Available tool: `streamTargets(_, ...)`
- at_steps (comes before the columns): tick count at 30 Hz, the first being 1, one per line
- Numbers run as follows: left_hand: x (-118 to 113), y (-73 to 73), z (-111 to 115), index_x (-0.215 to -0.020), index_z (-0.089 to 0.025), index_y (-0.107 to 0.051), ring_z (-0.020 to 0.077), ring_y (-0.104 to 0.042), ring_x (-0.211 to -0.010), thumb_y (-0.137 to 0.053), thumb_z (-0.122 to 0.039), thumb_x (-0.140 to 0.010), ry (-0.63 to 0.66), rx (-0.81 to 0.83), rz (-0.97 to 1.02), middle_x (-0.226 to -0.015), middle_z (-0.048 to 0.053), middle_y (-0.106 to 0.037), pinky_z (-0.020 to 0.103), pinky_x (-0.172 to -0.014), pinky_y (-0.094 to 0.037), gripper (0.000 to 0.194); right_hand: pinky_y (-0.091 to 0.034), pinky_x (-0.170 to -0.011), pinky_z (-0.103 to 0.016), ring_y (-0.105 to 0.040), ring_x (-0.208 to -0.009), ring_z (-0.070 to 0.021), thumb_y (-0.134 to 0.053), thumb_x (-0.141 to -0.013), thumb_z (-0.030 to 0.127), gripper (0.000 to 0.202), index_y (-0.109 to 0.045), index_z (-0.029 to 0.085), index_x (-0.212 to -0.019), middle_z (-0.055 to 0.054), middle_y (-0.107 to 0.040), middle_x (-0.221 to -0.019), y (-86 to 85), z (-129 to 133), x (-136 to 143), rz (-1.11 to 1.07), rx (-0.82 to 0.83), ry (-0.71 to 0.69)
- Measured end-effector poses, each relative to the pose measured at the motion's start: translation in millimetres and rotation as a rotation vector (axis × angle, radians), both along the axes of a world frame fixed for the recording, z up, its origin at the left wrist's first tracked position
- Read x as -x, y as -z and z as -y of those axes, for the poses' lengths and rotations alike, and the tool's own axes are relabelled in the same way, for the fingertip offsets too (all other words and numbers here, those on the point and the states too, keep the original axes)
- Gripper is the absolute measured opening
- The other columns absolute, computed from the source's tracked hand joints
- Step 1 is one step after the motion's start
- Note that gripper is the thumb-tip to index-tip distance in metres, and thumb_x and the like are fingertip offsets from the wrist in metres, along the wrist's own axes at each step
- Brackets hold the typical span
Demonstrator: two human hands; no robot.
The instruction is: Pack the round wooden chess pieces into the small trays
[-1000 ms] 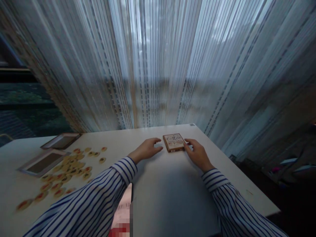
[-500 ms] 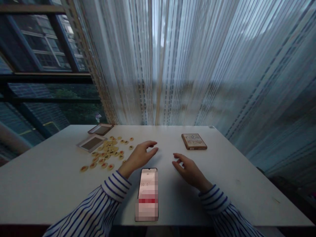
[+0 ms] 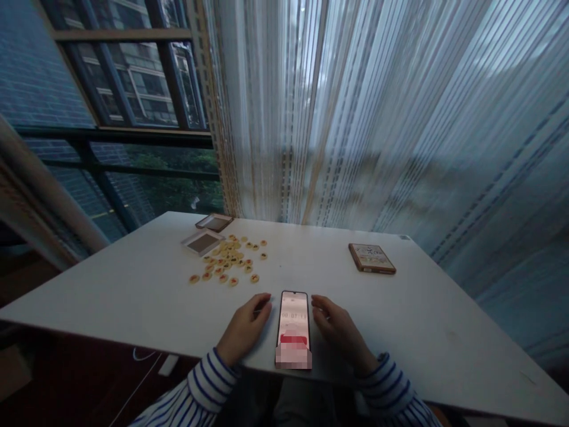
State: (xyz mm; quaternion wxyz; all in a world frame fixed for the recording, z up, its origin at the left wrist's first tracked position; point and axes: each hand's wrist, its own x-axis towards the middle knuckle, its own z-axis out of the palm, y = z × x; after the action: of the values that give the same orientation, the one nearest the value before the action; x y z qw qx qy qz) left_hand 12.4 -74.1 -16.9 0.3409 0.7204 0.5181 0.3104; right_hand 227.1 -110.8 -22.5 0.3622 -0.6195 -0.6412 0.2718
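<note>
A phone (image 3: 294,323) with a pink and red screen lies on the white table (image 3: 178,320) near its front edge. Just left of it rests my left hand (image 3: 247,323), loosely curled, with a gap between thumb and fingers and nothing in it. My right hand (image 3: 340,326) is just right of the phone, also loosely curled, its thumb apart from the fingers, holding nothing. Round yellowish pieces (image 3: 229,259) with red or dark marks lie scattered beyond my left hand.
Behind the pieces are an open shallow box (image 3: 184,240) and a brown-rimmed lid or tray (image 3: 227,223). A flat brown box (image 3: 372,258) with a printed top lies at the right. A striped curtain (image 3: 275,118) hangs behind the table.
Both hands have drawn back toward the front edge, to either side of the phone. The view has shifted left, so more of the window and floor shows.
</note>
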Motion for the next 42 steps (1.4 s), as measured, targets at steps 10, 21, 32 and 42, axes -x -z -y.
streamTargets(10,-14,2.0,10,-0.116,-0.017,-0.052,0.0176,-0.056,-0.108,-0.039,-0.027,-0.086,0.182,0.045,0.151,-0.119,0.007,-0.061,0.028,-0.093,-0.043,0.034,-0.049,-0.067,-0.028,-0.066,-0.078,-0.0199,-0.04,-0.081,0.024,0.034,-0.06,0.021,-0.108,-0.004,-0.071,-0.074,-8.7,3,22,-0.017,0.048,-0.005)
streamTargets(21,-17,-1.2,2,-0.118,-0.015,-0.052,0.0203,-0.057,-0.106,-0.043,-0.025,-0.085,0.237,0.144,0.311,-0.121,0.011,-0.059,0.031,-0.091,-0.043,0.035,-0.044,-0.057,-0.025,-0.063,-0.063,-0.0165,-0.04,-0.081,0.023,0.038,-0.057,0.019,-0.115,-0.005,-0.071,-0.079,-8.7,-7,24,-0.006,0.059,-0.027)
streamTargets(32,2,-1.8,-11,-0.111,-0.015,-0.057,0.0204,-0.06,-0.095,-0.047,-0.031,-0.082,0.154,0.131,0.159,-0.108,0.011,-0.065,0.032,-0.084,-0.046,0.034,-0.047,-0.058,-0.03,-0.062,-0.069,-0.0182,-0.041,-0.078,0.028,0.046,-0.052,0.012,-0.119,-0.01,-0.067,-0.088,-13.9,-18,5,0.141,0.133,0.111)
streamTargets(42,56,-14.0,-35,-0.084,-0.02,-0.068,0.0173,-0.063,-0.07,-0.053,-0.034,-0.077,-0.017,0.003,0.048,-0.075,0.003,-0.07,0.029,-0.07,-0.049,0.022,-0.048,-0.061,-0.029,-0.06,-0.065,-0.0158,-0.043,-0.08,0.03,0.032,-0.059,0.014,-0.103,-0.007,-0.065,-0.078,-32.2,-61,11,0.26,-0.054,0.009)
